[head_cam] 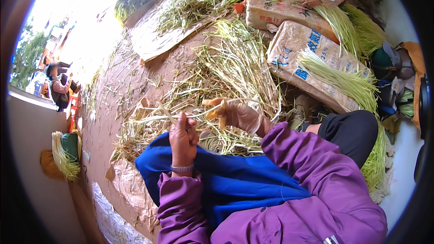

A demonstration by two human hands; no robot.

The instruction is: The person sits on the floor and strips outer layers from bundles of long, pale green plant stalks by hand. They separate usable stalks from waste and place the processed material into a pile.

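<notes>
Before my chest, my left hand [183,139], with a metal-banded watch on its wrist, pinches a pale peeled stalk [200,112] between thumb and fingers. Just to the right, my right hand [239,114] has yellowish covers on its fingertips. The same thin stalk runs across its fingers and sticks out past the knuckles. Beneath both hands lies a heap of dry leaves and stripped stems [234,142] on the floor. A blue apron [220,176] covers my lap.
At right, pale green stalk bundles [335,74] lie on two stuffed woven sacks [288,47] bearing writing. Another person's hands [310,0] hold a bundle at top right. Uncut stems [244,51] lie ahead. A further bundle [62,157] rests at left, beyond which a person [60,86] sits.
</notes>
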